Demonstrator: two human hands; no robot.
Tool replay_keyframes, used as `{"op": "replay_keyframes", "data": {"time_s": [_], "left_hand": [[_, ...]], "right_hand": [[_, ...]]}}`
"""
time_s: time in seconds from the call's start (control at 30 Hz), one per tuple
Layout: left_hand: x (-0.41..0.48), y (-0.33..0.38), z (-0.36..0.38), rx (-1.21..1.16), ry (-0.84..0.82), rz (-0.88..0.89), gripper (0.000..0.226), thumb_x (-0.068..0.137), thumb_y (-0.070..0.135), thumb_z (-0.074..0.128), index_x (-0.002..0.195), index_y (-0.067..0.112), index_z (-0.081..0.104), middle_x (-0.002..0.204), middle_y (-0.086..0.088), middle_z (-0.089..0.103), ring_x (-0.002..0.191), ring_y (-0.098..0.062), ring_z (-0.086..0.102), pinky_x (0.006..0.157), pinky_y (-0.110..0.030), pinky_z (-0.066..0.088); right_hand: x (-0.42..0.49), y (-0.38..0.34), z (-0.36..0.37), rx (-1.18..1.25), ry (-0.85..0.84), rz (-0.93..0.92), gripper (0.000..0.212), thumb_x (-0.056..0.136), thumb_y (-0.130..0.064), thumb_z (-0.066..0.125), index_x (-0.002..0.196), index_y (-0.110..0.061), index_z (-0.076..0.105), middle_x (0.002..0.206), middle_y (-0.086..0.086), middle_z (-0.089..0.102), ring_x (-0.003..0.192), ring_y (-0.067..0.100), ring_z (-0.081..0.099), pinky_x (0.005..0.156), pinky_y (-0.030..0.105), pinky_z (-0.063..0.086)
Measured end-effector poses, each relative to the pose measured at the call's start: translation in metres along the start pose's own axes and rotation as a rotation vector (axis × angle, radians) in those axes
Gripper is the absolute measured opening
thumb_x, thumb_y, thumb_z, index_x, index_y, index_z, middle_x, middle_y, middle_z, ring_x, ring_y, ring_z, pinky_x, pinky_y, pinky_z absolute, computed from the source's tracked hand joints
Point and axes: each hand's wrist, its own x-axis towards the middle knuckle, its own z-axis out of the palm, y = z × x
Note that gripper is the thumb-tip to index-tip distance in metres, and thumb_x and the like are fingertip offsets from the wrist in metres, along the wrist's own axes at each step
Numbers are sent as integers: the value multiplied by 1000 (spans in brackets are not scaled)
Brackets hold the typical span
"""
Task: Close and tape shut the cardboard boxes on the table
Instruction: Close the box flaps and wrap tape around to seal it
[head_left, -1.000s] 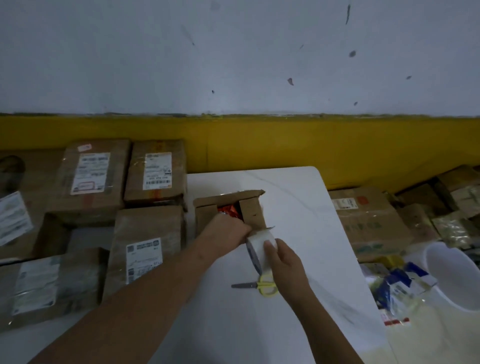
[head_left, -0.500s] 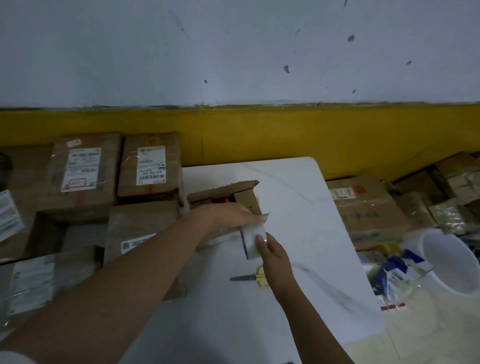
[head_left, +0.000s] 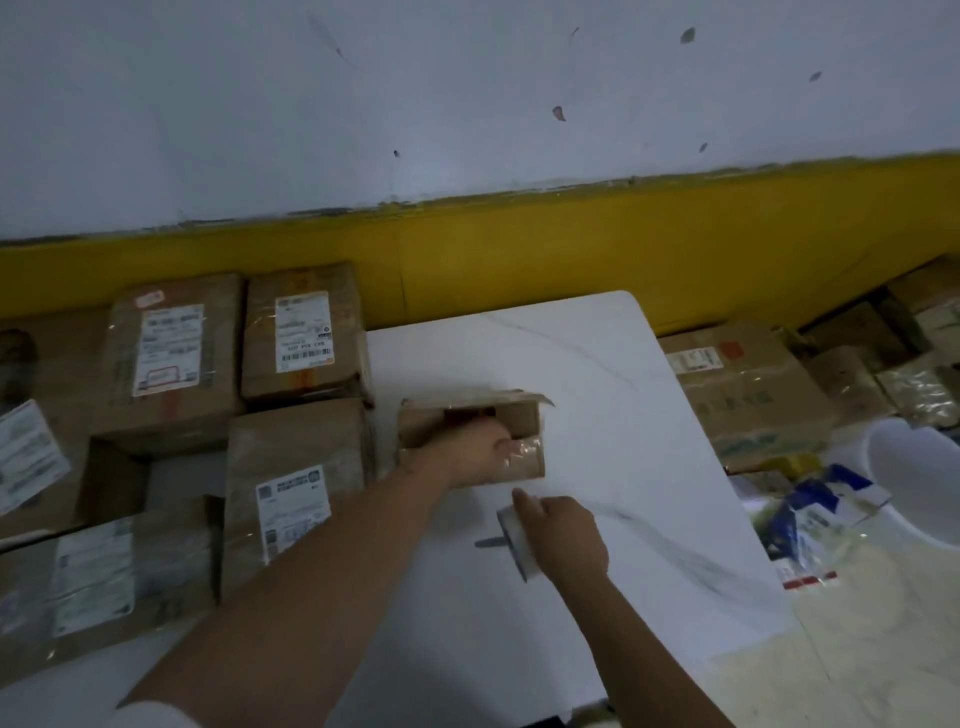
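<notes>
Hands split the work here. Your left hand (head_left: 480, 451) lies over the near top of the small cardboard box (head_left: 519, 421), which sits toward the back of the white table (head_left: 597, 374), just right of the stacked labelled parcels (head_left: 301, 332). That hand is there to keep the flaps down and the box from sliding while tape goes on. Its fingers are bent at the flap edge, but blur hides whether they pinch the cardboard or only press it. Your right hand (head_left: 569, 535) is wrapped around the tape roll (head_left: 514, 540), thumb stretched toward the box, with the roll on edge so that tape can pay out toward the lid. A glossy film already covers the box's near right corner. Whether a strip runs from it to the roll cannot be made out. The scissors (head_left: 488, 543) lie under the roll, handy for the cut.

Half a second ago the roll was pressed against the box's near right edge, beside your left hand. It is now drawn back toward you, clear of the box and over the scissors. The far flap, which stood raised, has come lower, and only a sliver of the red contents (head_left: 467, 413) shows.
</notes>
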Motion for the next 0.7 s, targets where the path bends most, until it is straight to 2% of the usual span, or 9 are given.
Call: {"op": "replay_keyframes", "data": {"time_s": [0.07,0.13,0.2,0.33,0.4,0.47,0.53,0.6,0.7], "left_hand": [[7,-2,-5,-51,15,-5,40,100,36,50,69,14,61,68,-3,58,68,-18,56,65,-30,44],[10,-2,-14,-97,5,10,44,100,41,50,67,13,57,59,-1,53,54,-13,49,56,-26,40],[13,-4,-19,-95,7,55,42,99,42,51,69,12,55,58,2,50,53,-10,45,55,-25,37],[14,-13,-15,-39,31,77,29,100,39,50,84,19,63,74,2,60,68,-13,54,61,-29,40],[12,-11,-6,48,67,52,24,101,41,46,91,24,60,85,4,63,78,-16,59,64,-30,43],[7,-6,3,196,179,51,20,101,42,46,112,26,51,105,2,65,87,-18,62,71,-34,50],[0,-13,16,342,302,163,47,94,52,54,131,26,38,126,-1,56,102,-19,60,84,-38,52],[-6,-25,23,533,354,282,68,85,65,56,135,24,37,131,-2,46,111,-20,51,91,-38,46],[-7,-44,18,787,483,402,63,87,60,56,137,23,45,127,-4,45,113,-26,47,93,-41,43]], "right_hand": [[2,11,6,31,-24,39,60,99,-56,37,62,-12,54,64,1,56,59,12,53,63,31,43],[2,12,12,104,-43,8,60,101,-53,36,64,-10,55,64,3,57,57,13,53,60,29,41],[4,13,17,178,-20,1,58,100,-53,39,71,-9,63,68,3,65,61,14,61,56,26,46],[18,14,34,159,-33,8,61,97,-58,41,83,-8,72,81,10,71,74,22,68,74,40,58],[23,13,40,136,-13,20,61,97,-59,38,79,-11,71,80,8,71,73,21,67,76,40,57],[29,11,44,162,14,22,61,98,-56,39,72,-7,64,76,8,68,72,22,64,74,40,55],[31,12,42,274,-38,11,54,95,-56,46,76,-8,64,80,8,68,75,22,63,75,41,54],[31,18,33,436,-127,6,49,88,-60,56,89,-13,72,89,5,72,84,26,67,79,46,57],[25,49,18,347,15,-96,22,93,-37,61,95,-19,72,91,-1,70,87,20,65,74,31,51]]}}
